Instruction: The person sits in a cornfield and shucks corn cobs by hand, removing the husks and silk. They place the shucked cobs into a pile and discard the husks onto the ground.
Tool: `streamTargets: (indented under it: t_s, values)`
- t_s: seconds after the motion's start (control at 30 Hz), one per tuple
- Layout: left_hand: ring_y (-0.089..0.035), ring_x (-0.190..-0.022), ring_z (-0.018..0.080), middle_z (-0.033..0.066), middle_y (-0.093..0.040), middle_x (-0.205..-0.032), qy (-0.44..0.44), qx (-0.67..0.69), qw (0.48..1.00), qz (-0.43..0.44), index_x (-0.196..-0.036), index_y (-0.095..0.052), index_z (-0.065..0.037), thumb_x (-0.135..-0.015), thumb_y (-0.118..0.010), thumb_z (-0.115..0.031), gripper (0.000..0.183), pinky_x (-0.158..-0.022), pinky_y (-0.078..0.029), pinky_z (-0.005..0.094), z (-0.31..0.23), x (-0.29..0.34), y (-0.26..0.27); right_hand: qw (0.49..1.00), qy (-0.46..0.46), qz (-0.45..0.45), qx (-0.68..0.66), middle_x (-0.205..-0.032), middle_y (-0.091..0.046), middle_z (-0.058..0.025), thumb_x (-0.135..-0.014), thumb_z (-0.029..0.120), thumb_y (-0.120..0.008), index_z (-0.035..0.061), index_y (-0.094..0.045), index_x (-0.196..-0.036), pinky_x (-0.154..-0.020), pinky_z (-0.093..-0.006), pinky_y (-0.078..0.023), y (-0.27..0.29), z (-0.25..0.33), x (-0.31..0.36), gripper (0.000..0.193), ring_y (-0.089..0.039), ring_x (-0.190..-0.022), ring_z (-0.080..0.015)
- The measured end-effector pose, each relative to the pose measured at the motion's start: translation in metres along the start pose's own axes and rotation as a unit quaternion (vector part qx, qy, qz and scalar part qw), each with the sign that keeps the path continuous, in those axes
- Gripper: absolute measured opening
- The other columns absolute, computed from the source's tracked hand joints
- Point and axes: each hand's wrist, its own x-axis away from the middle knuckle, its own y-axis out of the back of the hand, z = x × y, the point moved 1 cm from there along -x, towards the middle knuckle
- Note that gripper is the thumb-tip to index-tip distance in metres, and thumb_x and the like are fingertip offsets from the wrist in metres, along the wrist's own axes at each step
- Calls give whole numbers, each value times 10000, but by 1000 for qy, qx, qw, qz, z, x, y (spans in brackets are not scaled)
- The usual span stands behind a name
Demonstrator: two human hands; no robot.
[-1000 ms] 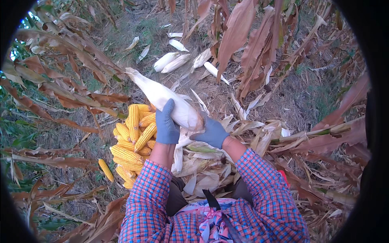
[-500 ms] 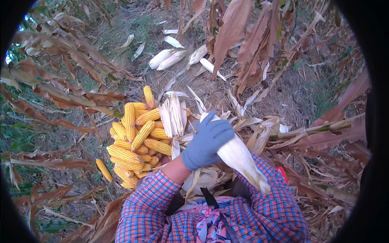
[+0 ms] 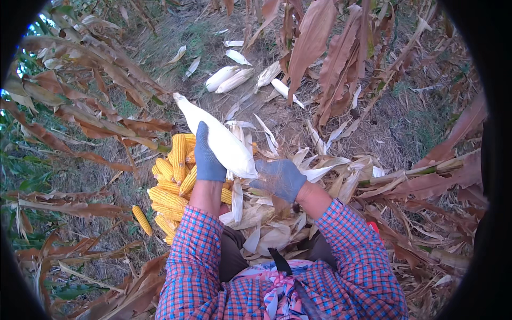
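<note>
My left hand [image 3: 209, 154], in a grey knit glove, is closed around an ear of corn [image 3: 221, 140] in pale husk. The ear slants from a narrow end at the upper left to a broad end at the lower right. At that broad end my right hand [image 3: 282, 178], gloved alike, has its fingers curled together. Fine brown strands of corn silk [image 3: 274, 188] lie across those fingers. Beneath and left of my left hand is a heap of husked yellow corn ears [image 3: 169, 200]. Part of the heap is hidden by the hand and ear.
One yellow cob [image 3: 142, 220] lies apart at the left. Loose dry husks [image 3: 272, 232] cover the ground before my knees. Farther off lie pale unhusked ears [image 3: 234, 80]. Dry corn stalks [image 3: 80, 114] lean in from the left, and brown leaves [image 3: 312, 40] hang at the upper right.
The ear in husk has moved from the right, over my right sleeve, to the upper left. My left hand has swung left with it. My right hand, hidden before, now shows.
</note>
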Motion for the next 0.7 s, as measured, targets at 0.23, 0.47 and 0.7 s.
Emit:
streamTargets:
  t_s: [0.23, 0.47, 0.7]
  values:
    - [-594, -898, 269, 128, -590, -1039, 27, -55, 998, 11, -1231, -489, -69, -835, -601, -431, 549, -792, -510, 403, 1, 0, 1, 998, 23, 62, 22, -730, -613, -163, -867, 403, -546, 82, -545, -1044, -576, -403, -491, 13, 22, 10, 367, -625, -672, -332]
    - [-582, -931, 260, 120, -577, -1028, -75, -8, 996, -38, -1215, -478, -32, -848, -605, -403, 538, -822, -491, 392, -2, -16, 16, 986, -63, 1, -155, -978, -626, -207, -886, 415, -526, 49, -564, -1128, -707, -380, -510, -11, 6, 10, 440, -631, -830, -329]
    - [-582, -949, 280, 141, -566, -1069, -32, -22, 998, -41, -1230, -457, -20, -851, -603, -397, 555, -832, -491, 403, 7, -8, 6, 996, 75, -36, -44, -992, -634, -161, -860, 276, -589, 103, -581, -1127, -707, -361, -510, -3, 4, 32, 318, -630, -855, -291]
